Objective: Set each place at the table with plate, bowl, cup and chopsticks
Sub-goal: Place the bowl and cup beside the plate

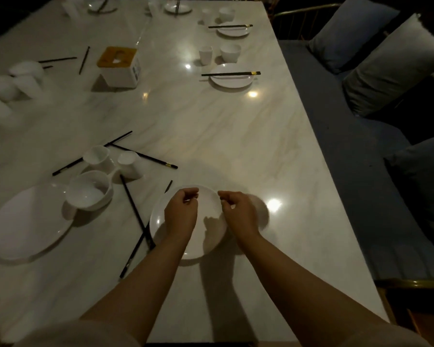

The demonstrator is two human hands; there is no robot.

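While both hands hover over the plate (186, 236) near the table (236, 146) edge | left hand (182, 212), right hand (238, 211): fingers curled, gripping nothing visible | plate squared at this seat, likely | cups (98, 157), bowl (88, 190), chopsticks (133, 204) wait left.

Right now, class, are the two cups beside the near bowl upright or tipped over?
Upright. Both cups stand on their bases with open mouths up, on the table, behind the bowl.
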